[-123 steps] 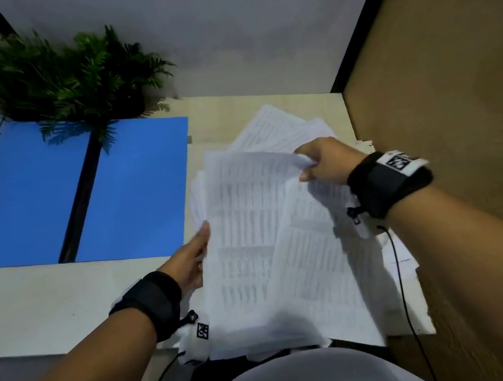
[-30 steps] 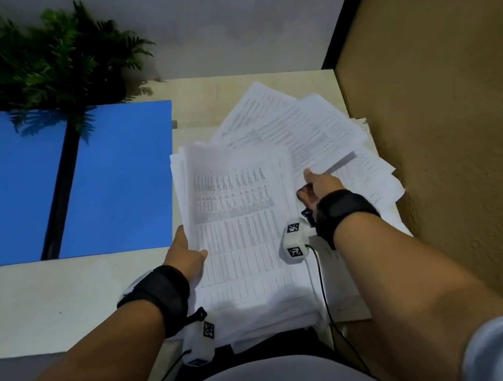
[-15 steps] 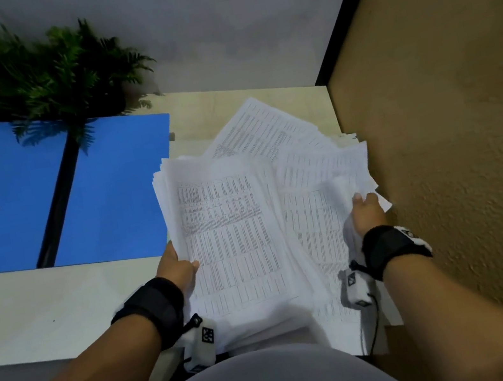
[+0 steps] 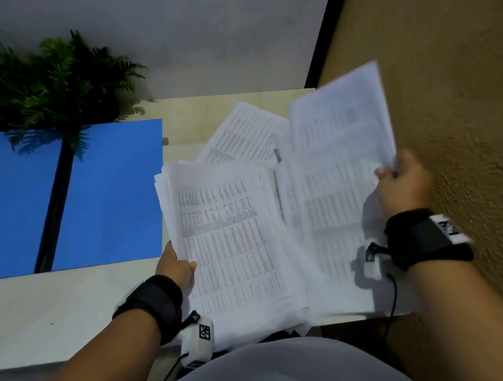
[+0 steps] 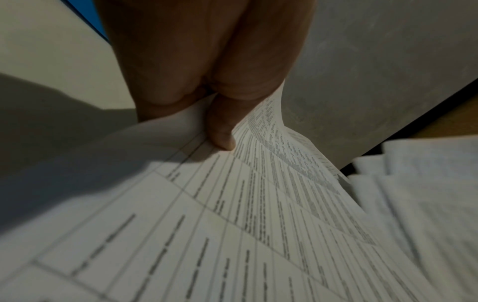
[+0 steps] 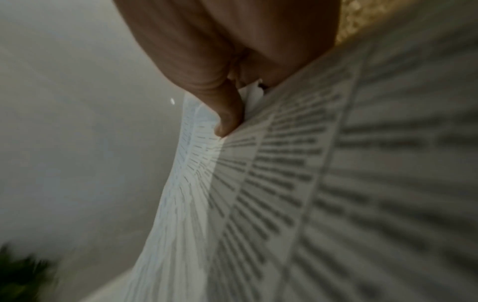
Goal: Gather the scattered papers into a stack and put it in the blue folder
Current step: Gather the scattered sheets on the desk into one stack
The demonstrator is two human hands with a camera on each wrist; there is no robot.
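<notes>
Right hand [image 4: 405,183] grip: thumb [image 6: 229,114] on top, fingers underneath, pinching a few printed sheets [image 4: 341,127] at their right edge and holding them tilted up off the desk [image 4: 30,316], blurred in the head view. Left hand [image 4: 174,266] grip: thumb [image 5: 220,130] pressed on the top page, clamping the left edge of the main stack [image 4: 232,240], which lies on the desk just right of the open blue folder [image 4: 104,199]. More loose sheets [image 4: 243,134] sit fanned out behind the stack, partly under it. Handling, as I read it: the paper is light and floppy, and both wrist views show the pages curving away from the pinch, so a one-edge hold only works for a few sheets. A thick stack likely sags and fans; sheets slide easily on each other, so the pile could shear if carried tilted. Better hold for the transfer: both hands on opposite long edges, thumbs on top, fingers under, after squaring the edges against the desk. The folder lies flat and open with a dark spine down the middle, a fern [image 4: 33,84] overhanging its far edge; the right leaf looks like the nearest landing spot.
</notes>
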